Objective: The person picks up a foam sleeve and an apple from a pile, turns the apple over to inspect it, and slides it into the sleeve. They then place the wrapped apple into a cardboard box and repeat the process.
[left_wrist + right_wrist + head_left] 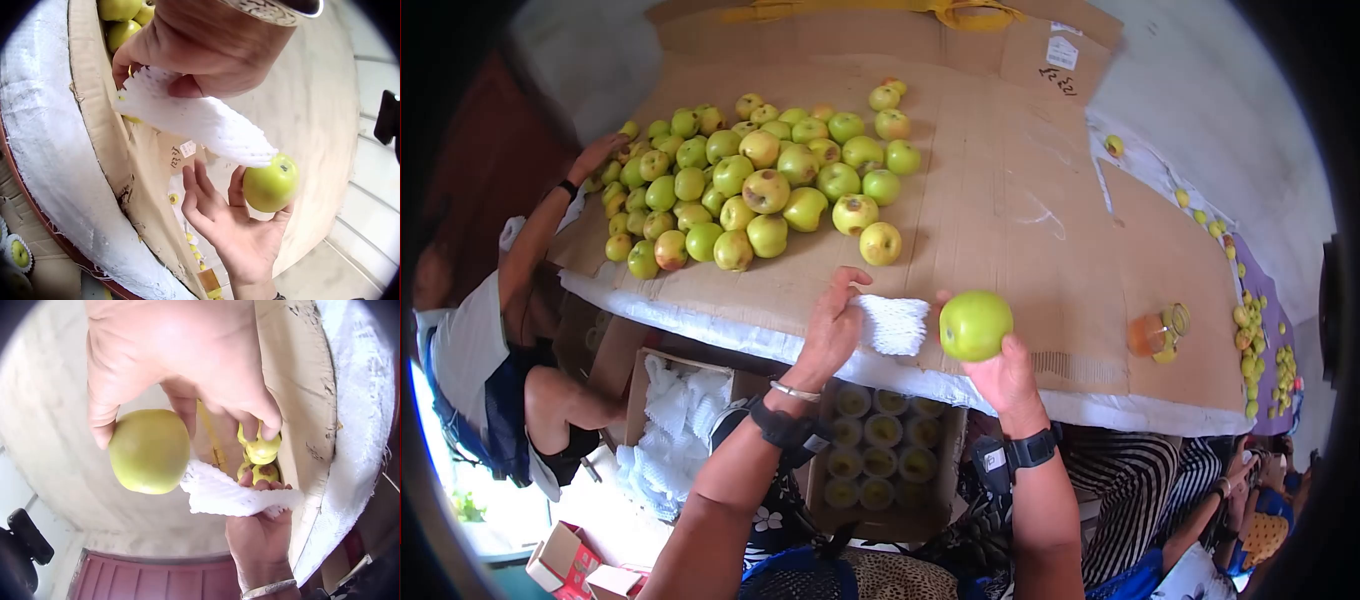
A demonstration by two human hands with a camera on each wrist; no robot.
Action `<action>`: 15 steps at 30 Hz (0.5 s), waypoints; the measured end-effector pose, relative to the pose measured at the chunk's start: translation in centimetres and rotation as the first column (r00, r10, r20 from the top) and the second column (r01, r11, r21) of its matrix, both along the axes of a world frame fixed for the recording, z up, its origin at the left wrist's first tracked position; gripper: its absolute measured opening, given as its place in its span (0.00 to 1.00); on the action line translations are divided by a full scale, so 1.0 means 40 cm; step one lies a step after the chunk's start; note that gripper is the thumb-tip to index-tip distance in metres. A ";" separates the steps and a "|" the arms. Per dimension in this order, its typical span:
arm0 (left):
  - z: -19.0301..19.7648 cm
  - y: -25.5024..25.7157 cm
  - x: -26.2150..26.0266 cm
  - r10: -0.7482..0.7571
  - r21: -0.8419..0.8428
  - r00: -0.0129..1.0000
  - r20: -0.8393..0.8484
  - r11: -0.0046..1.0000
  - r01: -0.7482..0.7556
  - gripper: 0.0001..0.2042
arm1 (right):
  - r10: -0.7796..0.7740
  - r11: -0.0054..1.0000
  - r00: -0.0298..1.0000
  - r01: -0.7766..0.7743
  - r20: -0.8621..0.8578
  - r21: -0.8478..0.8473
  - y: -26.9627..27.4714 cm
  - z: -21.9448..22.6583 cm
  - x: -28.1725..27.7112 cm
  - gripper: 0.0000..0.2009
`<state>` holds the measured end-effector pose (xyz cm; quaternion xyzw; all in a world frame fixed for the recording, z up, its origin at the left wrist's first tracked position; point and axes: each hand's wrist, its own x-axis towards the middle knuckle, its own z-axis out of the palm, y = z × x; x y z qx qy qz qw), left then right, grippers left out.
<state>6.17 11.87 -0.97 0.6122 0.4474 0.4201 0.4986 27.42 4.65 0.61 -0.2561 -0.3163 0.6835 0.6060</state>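
Observation:
Pinched between the thumb and fingers of my right hand [1005, 378] is a green apple [976, 326], held above the front part of the cardboard-covered table. My left hand [832, 325] grips a white foam net sleeve [895, 325] by one end; the sleeve lies flattened, its other end pointing at the apple. In the left wrist view the free end of the sleeve overlaps the apple's edge, near its stem hollow. The right wrist view has the apple [150, 452] between thumb and index finger, with the sleeve [234, 492] right beside it.
A heap of green apples [730, 175], some with brown spots, covers the table's left side; another person's hand [600, 152] reaches its far left. Below the edge stand a box of sleeved apples [882, 430] and a box of foam sleeves [665, 420]. A jar [1148, 335] lies at right.

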 end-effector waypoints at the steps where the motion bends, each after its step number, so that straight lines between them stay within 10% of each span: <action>1: -0.002 0.000 0.006 -0.001 0.017 1.000 0.006 1.000 0.001 0.20 | 0.051 0.999 0.999 -0.051 -0.007 -0.003 -0.004 -0.006 -0.003 0.32; 8: 0.020 -0.017 0.023 0.037 0.111 0.970 -0.239 0.994 -0.011 0.19 | 0.096 0.995 0.995 -0.096 0.001 -0.039 -0.008 0.011 -0.058 0.26; 11: 0.006 -0.020 0.025 0.009 0.012 0.999 0.040 1.000 -0.009 0.19 | 0.021 0.998 0.996 -0.026 -0.087 -0.059 0.005 0.018 -0.075 0.26; 15: 0.076 -0.028 0.000 0.272 0.393 0.961 0.042 0.880 -0.267 0.20 | -0.080 0.996 0.997 0.080 -0.011 -0.025 0.014 0.028 -0.065 0.28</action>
